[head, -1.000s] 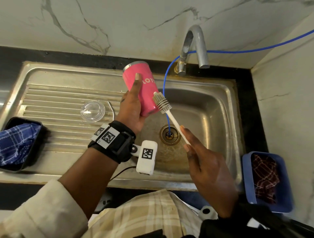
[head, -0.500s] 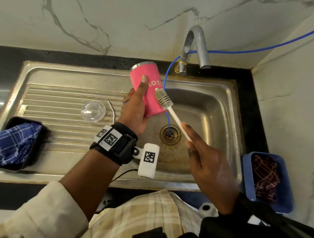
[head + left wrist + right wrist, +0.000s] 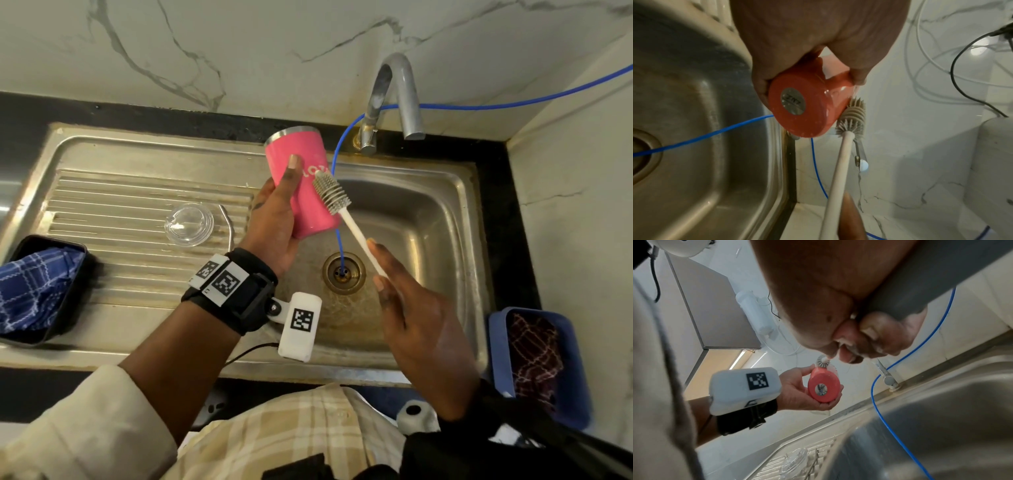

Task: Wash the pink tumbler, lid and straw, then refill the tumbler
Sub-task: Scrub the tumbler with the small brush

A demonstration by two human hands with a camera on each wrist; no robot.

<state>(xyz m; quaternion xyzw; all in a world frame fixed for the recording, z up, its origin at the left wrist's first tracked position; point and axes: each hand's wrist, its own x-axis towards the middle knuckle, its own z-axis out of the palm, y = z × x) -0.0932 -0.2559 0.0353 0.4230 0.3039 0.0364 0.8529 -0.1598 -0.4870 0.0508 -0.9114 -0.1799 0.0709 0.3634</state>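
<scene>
The left hand (image 3: 274, 219) grips the pink tumbler (image 3: 305, 178) above the sink (image 3: 445, 212), fingers and thumb curled round its wall, the thumb lying up the printed side. The tumbler is tilted, its steel rim pointing up and away toward the back edge of the sink and its base toward the person; the left wrist view shows the round metal disc in the base (image 3: 793, 101).

The right hand (image 3: 411, 308) pinches the white handle of a bottle brush (image 3: 330, 192) between thumb and fingers, over the sink's drain (image 3: 343, 272). The grey bristled head of the brush lies against the outer wall of the tumbler, on its side toward the tap (image 3: 394, 99), touching it.

On the ribbed draining board on the sink's left, a clear lid (image 3: 189, 224) lies flat, with a thin bent metal straw (image 3: 228, 222) just beside it on the basin side.

A blue hose (image 3: 337, 154) runs from the wall behind the tap down into the drain. A black tray (image 3: 65, 308) holding a blue checked cloth sits at the sink's left end, and a blue tub (image 3: 579, 394) holding a dark checked cloth stands on the desk at its right end.
</scene>
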